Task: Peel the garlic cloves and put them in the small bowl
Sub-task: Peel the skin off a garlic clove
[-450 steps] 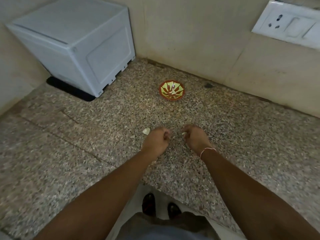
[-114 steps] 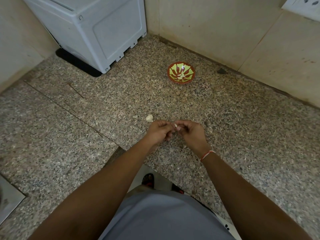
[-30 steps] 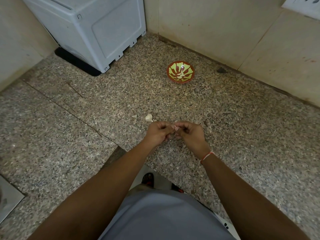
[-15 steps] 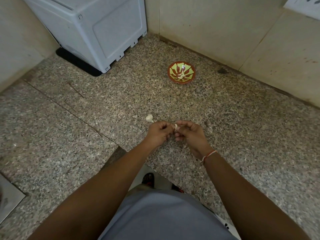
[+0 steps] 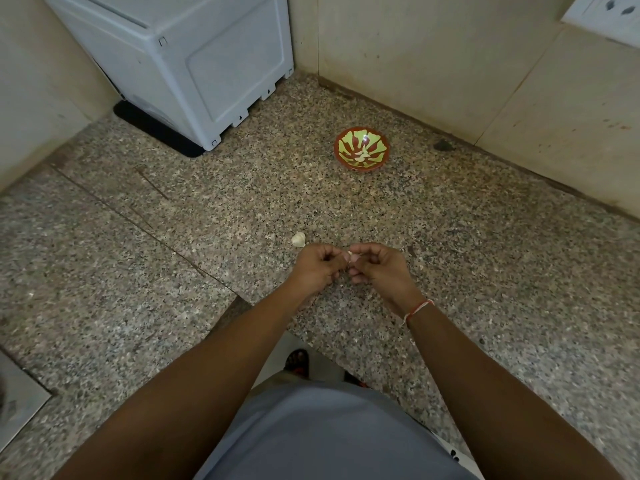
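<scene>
Standing on the speckled counter (image 5: 173,271) are one white box (image 5: 194,60), one small bowl (image 5: 362,148) with peeled bits inside and one loose garlic piece (image 5: 298,239), while the left hand (image 5: 318,268) and right hand (image 5: 381,271) together pinch one garlic clove (image 5: 352,255) between them.

1. A speckled granite counter (image 5: 485,258) is seen, bounded by beige tiled walls (image 5: 398,53).
2. A white boxy appliance (image 5: 194,60) is set on a black mat (image 5: 152,131) in the far left corner.
3. A white socket plate (image 5: 609,15) is mounted at upper right.
4. A dark spot (image 5: 443,145) is seen by the wall.
</scene>
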